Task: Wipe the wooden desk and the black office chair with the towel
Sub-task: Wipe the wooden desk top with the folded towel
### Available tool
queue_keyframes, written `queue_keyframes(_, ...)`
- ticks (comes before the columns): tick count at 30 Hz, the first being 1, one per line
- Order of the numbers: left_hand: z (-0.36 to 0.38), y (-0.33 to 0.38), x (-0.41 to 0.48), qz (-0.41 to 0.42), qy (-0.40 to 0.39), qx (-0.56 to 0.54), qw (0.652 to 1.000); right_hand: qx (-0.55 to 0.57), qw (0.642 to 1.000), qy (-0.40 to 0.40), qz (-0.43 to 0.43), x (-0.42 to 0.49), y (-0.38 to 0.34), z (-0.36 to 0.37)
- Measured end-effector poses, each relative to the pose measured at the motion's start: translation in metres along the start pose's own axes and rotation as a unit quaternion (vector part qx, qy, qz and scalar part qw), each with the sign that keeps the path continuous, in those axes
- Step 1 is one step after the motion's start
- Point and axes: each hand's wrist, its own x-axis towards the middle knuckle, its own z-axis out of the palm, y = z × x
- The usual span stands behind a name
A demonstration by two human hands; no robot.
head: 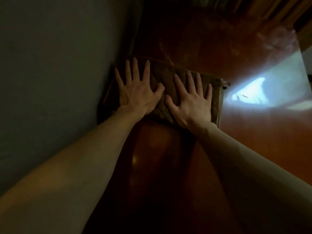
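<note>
Press evenly with flat, spread left hand [136, 93] and right hand [192, 105] on folded brown towel [167, 75], sliding beyond fingertips [147, 63] over reddish wooden desk [253, 146].

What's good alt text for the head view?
Two bare hands, the left hand and the right hand, press flat with spread fingers on a folded brown towel lying on a reddish wooden desk, beside a grey wall. A pale light reflection glares on the desk to the right.

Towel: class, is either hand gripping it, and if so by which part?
Nothing is gripped. The left hand and right hand lie flat, fingers spread, pressing on the top of the towel on the wooden desk.
</note>
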Motion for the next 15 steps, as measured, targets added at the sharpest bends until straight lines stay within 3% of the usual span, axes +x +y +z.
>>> queue_keyframes(15,-0.001,0.017,0.097,-0.014,0.001,-0.009,1.0,-0.008,1.0,0.002,0.0,0.101,0.019,-0.004)
